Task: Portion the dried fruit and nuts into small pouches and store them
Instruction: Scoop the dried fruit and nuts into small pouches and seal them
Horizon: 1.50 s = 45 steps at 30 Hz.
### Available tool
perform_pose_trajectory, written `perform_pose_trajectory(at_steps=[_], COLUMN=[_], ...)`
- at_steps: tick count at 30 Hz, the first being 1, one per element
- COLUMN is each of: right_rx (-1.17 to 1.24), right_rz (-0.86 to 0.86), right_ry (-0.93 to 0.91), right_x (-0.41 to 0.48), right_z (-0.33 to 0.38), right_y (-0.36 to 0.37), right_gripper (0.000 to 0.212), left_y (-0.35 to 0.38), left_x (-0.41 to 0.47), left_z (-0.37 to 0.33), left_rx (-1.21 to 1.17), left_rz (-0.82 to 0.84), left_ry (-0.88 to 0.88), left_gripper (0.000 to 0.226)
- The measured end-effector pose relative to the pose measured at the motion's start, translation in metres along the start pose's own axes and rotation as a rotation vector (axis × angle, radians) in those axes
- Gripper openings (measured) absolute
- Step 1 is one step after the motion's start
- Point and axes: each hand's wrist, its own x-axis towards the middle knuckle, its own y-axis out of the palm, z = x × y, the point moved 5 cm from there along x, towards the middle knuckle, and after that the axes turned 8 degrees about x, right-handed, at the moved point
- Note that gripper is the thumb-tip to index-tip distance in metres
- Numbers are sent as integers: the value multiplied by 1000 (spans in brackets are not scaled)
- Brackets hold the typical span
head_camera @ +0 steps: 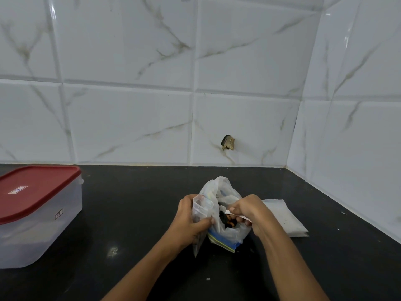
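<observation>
A crumpled clear plastic bag (221,190) stands open on the black counter (134,205), with dark and orange dried fruit (227,220) showing inside. My left hand (191,222) grips a small clear pouch (201,209) upright at the bag's left side. My right hand (249,211) pinches a white spoon handle (233,212) whose bowl dips into the fruit. A blue-edged zip strip (223,242) shows at the bag's bottom.
A clear plastic box with a red lid (36,190) sits closed at the left. Flat empty pouches (284,216) lie on the counter right of the bag. White marble tile walls meet in a corner at the back right.
</observation>
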Motion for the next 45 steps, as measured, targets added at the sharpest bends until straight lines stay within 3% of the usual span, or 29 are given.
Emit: perform_pose_trajectory(at_steps=[4, 11, 15, 20, 29, 34, 40, 45], right_rx=[141, 172, 175, 227, 300, 148, -331, -596], right_rz=[2, -16, -19, -18, 99, 110, -21, -73], right_ry=[-6, -6, -10, -73, -217, -335, -678, -979], right_x=[-7, -21, -27, -35, -55, -62, -69, -77], right_z=[1, 8, 14, 21, 37, 42, 58, 68], right_y=[-5, -17, -20, -25, -8, 6, 18, 27], right_gripper=[27, 29, 20, 25, 19, 16, 24, 32], left_y=[-5, -17, -17, -15, -12, -12, -14, -17], left_x=[3, 6, 7, 6, 5, 6, 6, 6], left_z=[0, -7, -5, -9, -9, -8, -11, -11], left_rx=[25, 78, 64, 71, 82, 3, -5, -88], left_rz=[-7, -69, -3, 14, 58, 70, 23, -7], left_ry=[-28, -26, 8, 34, 12, -10, 27, 15], left_gripper=[43, 52, 63, 51, 51, 58, 47, 46])
